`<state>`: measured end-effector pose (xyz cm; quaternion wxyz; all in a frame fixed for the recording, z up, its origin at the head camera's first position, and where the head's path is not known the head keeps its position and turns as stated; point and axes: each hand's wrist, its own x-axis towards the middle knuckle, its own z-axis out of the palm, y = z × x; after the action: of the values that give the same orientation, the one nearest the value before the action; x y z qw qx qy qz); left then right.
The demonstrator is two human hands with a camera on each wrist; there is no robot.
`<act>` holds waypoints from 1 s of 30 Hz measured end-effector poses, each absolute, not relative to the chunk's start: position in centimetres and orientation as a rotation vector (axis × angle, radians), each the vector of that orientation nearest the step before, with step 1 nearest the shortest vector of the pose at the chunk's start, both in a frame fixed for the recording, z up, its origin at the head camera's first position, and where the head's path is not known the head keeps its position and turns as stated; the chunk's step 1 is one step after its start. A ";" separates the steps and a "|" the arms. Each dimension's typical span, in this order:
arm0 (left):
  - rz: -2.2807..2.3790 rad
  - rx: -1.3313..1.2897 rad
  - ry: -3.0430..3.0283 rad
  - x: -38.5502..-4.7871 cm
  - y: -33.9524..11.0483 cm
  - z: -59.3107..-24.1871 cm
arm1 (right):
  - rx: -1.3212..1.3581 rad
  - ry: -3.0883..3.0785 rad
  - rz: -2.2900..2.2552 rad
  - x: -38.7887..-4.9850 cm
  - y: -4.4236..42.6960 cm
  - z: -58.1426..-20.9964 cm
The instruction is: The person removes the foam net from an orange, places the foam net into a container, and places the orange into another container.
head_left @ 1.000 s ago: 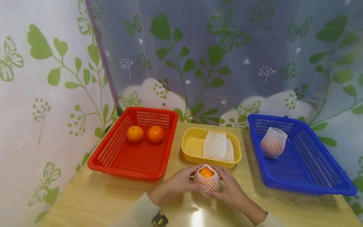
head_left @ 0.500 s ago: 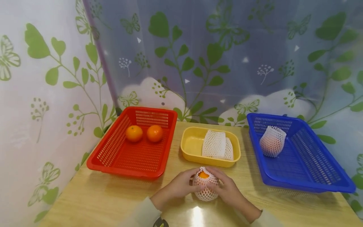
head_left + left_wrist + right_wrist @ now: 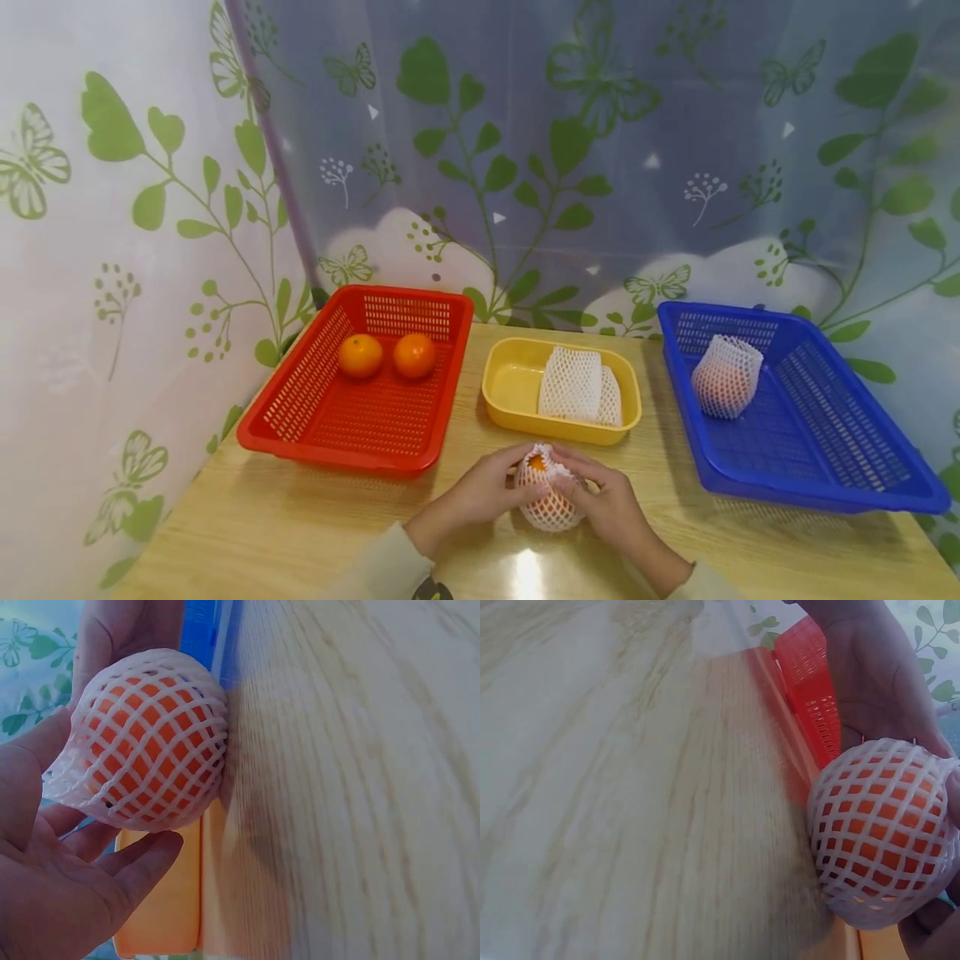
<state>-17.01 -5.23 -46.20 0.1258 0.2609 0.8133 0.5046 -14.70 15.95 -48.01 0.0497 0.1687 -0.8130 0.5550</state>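
An orange (image 3: pixel 537 463) sits inside a white foam net sleeve (image 3: pixel 551 510) at the table's front middle, its top still showing through the sleeve's mouth. My left hand (image 3: pixel 487 493) grips it from the left, thumb on the near side. From the other side my right hand (image 3: pixel 609 502) holds it, with the thumb at the net's rim. The left wrist view shows the mesh (image 3: pixel 156 742) stretched round the fruit, its loose end gathered near the left thumb. In the right wrist view the netted orange (image 3: pixel 879 834) appears low, close to the tabletop; the right fingers are mostly out of frame.
A red basket (image 3: pixel 330 457) at the left holds two bare oranges (image 3: pixel 387 356). Behind the hands, a yellow tray (image 3: pixel 510 392) contains flat foam nets (image 3: pixel 572 385). On the right, a blue basket (image 3: pixel 810 467) holds a netted fruit (image 3: pixel 726 379). A patterned curtain hangs behind.
The net's mouth has been drawn further over the orange, leaving less of its top bare. Both hands have stayed around it, the right thumb moving up to the rim.
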 end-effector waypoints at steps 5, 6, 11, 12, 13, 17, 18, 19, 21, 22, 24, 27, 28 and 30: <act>1.499 0.700 2.362 -17.0 -4.9 -46.3 | 0.390 -2.412 1.700 -14.7 15.6 -47.6; 1.511 0.688 2.353 -17.1 -4.9 -46.3 | 0.372 -2.403 1.686 -14.8 15.5 -47.5; 1.537 0.659 2.356 -17.4 -4.7 -46.0 | 0.331 -2.394 1.571 -14.8 14.8 -46.3; 1.539 0.659 2.360 -17.5 -4.7 -45.9 | 0.331 -2.394 1.557 -14.7 14.7 -45.9; 1.541 0.659 2.363 -17.5 -4.7 -45.9 | 0.324 -2.396 1.551 -14.6 14.5 -45.5; 1.562 0.648 2.359 -17.4 -4.7 -45.9 | 0.302 -2.413 1.565 -14.6 14.4 -45.1; 1.574 0.646 2.352 -17.4 -4.8 -46.0 | 0.291 -2.423 1.576 -14.8 14.5 -45.5; 1.590 0.647 2.340 -17.4 -4.8 -46.0 | 0.284 -2.435 1.583 -15.0 14.7 -45.8; 1.594 0.658 2.343 -17.3 -4.8 -46.1 | 0.286 -2.453 1.601 -15.4 15.2 -46.7; 1.595 0.664 2.342 -17.3 -4.8 -46.1 | 0.282 -2.462 1.614 -15.7 15.4 -47.1; 1.584 0.679 2.348 -17.3 -4.7 -46.2 | 0.275 -2.483 1.630 -15.7 15.7 -47.2; 1.550 0.692 2.376 -17.3 -4.7 -46.4 | 0.274 -2.496 1.652 -15.5 15.9 -47.4; 1.544 0.691 2.382 -17.3 -4.7 -46.6 | 0.281 -2.499 1.652 -15.5 15.8 -47.4; 1.534 0.696 2.405 -17.3 -4.7 -46.7 | 0.295 -2.510 1.642 -15.3 15.8 -47.5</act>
<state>-17.26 -4.68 -46.73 0.1024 0.2357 0.8147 0.5197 -15.30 15.83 -47.47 0.0638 0.0977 -0.8312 0.5436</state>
